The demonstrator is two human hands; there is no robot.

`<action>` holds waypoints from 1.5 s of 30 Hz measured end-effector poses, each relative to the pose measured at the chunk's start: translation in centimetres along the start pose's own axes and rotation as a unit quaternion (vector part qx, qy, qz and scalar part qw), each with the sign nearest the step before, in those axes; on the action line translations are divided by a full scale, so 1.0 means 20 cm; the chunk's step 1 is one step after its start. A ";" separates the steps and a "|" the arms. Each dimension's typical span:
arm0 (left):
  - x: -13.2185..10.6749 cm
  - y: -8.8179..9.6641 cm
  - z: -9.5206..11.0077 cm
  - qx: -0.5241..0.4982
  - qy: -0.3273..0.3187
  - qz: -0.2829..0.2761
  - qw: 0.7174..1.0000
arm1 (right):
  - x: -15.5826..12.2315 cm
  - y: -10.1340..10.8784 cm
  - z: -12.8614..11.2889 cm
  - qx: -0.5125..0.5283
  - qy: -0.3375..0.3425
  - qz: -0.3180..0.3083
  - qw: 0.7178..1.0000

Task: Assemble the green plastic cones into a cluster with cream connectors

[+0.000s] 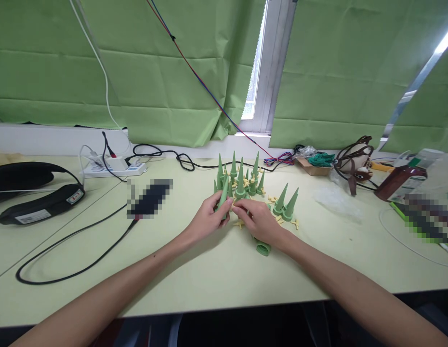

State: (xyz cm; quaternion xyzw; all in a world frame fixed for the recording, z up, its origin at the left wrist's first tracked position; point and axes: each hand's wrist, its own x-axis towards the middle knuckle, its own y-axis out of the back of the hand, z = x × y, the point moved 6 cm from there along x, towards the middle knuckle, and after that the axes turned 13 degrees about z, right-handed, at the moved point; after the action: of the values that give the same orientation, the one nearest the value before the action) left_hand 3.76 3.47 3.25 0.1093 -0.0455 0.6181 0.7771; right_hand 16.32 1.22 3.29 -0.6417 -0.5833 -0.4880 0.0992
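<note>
My left hand (205, 217) is closed around a green plastic watering spike (224, 192), its point tilted upward. Close beside it, my right hand (258, 219) pinches a small pale-yellow valve (232, 204) against the held spike; the fingers partly hide where they meet. Behind the hands stands a cluster of upright green spikes (240, 180) with yellow valves among them. Two more spikes (289, 206) stand to the right, with loose yellow valves (296, 223) around them. Below my right hand a green threaded piece (263, 248) lies with its round opening toward me.
On the left are a black padded band (39, 205), a blurred dark device (150, 198) with a looping cable and a white power strip (115, 167). At the right lie clear plastic (336, 201), a brown bottle (401, 182) and a green-edged device (422, 221). Green curtains (166, 72) hang behind.
</note>
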 end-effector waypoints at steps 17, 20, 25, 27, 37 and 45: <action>0.01 0.00 -0.04 -0.024 0.026 -0.018 0.999 | -0.01 0.02 0.01 0.013 0.019 0.028 0.999; 0.01 0.00 -0.03 -0.018 0.024 -0.015 0.999 | -0.01 0.01 0.01 0.008 0.017 0.022 1.000; 0.01 0.00 -0.03 -0.010 0.022 -0.009 1.000 | -0.01 0.00 0.01 0.004 0.013 0.010 1.000; 0.00 0.00 -0.02 -0.007 0.021 -0.009 1.000 | -0.01 0.00 0.01 0.000 0.009 0.004 1.000; 0.01 0.00 -0.03 -0.008 0.022 -0.008 1.000 | -0.01 0.01 0.01 0.010 0.002 0.010 1.000; 0.01 0.00 -0.04 -0.002 0.023 -0.005 1.000 | -0.01 0.00 0.02 0.017 0.017 0.008 1.000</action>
State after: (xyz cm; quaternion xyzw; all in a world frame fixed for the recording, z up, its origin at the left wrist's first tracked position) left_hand 3.68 3.84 2.46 0.0936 -0.0283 0.6162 0.7815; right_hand 16.54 1.25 2.94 -0.6362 -0.5844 -0.4883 0.1239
